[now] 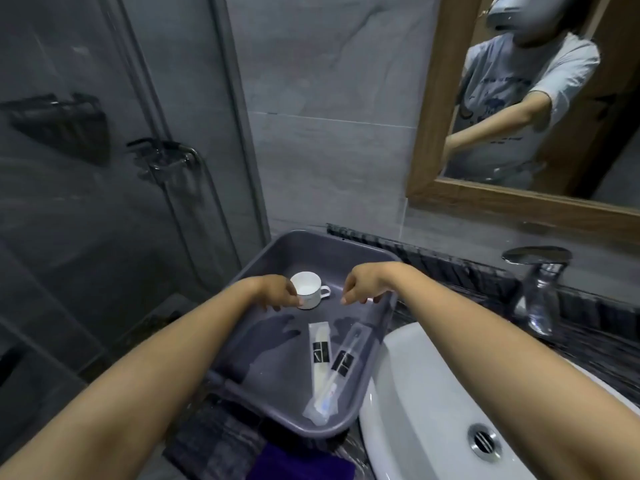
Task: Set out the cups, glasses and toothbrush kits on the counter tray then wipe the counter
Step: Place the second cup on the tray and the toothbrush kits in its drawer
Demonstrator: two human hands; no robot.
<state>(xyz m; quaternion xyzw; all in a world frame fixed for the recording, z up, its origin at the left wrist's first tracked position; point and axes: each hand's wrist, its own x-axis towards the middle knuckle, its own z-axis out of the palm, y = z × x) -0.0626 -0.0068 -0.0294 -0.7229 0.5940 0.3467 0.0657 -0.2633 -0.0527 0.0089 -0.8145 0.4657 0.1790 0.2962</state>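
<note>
A grey plastic tray [298, 247] sits on the dark counter left of the sink. One white cup [309, 289] with a handle stands upright in its far part. Two wrapped toothbrush kits [320, 358] [343, 362] lie side by side in the near right part. My left hand [277, 292] hovers just left of the cup, fingertips at its side. Hovering over the tray's right rim is my right hand [362, 284], fingers curled down and holding nothing that I can see.
A white sink basin [433, 393] with a drain lies right of the tray. A chrome tap [536, 289] stands behind it. A purple cloth [298, 462] lies at the counter's near edge. A wood-framed mirror [426, 133] hangs above; a glass shower screen [104, 168] is on the left.
</note>
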